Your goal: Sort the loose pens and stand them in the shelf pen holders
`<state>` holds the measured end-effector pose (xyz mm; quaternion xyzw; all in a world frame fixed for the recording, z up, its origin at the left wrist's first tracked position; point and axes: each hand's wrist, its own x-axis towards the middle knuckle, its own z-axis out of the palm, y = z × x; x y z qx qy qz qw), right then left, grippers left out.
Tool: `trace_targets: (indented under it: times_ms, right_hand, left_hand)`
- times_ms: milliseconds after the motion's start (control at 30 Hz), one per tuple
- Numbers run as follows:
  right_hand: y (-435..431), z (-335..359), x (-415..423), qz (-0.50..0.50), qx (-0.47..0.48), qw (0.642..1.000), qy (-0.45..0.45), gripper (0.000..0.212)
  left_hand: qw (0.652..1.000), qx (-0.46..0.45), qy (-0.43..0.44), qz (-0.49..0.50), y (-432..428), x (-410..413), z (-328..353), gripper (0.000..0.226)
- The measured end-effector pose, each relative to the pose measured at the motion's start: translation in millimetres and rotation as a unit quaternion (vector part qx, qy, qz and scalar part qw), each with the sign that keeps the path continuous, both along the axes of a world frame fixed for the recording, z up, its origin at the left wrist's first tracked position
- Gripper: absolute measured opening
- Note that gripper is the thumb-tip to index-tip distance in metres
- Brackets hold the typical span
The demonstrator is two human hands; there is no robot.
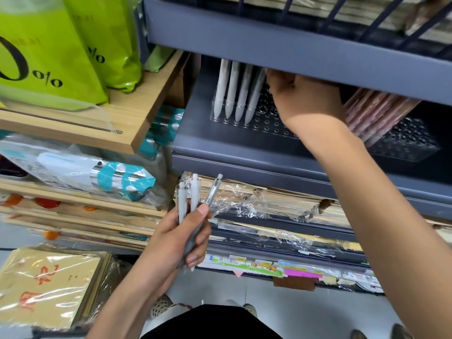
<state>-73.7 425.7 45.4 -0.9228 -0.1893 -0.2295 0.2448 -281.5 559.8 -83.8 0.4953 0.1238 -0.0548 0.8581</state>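
Left hand (181,238) grips three loose pens (194,194), two of white plastic and one translucent grey. Its fingers are curled round the barrels, push-button ends upward, and the hand is held below the front edge of the grey metal shelf (220,148). Right hand (303,96) reaches into that shelf, under the front lip of the tier above. Its fingers are bent at the top of the rightmost standing pen; whether they grip it cannot be told. Four white plastic pens (234,91) stand tilted in a row at the left end of the clear perforated plastic pen holder (266,123), which sits near the shelf's left front corner. A second clear pen holder (406,143), toward the shelf's right end, carries a bundle of pink-brown pens (376,113)
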Motion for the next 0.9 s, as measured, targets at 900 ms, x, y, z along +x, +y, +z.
trace_targets:
  times_ms: [900]
  right_hand:
    - [-133,-62,-94,0.264,0.289,0.819,0.419,0.017]
  left_hand:
    - [0.996,-0.012,-0.086,-0.030,-104,9,-6,0.024]
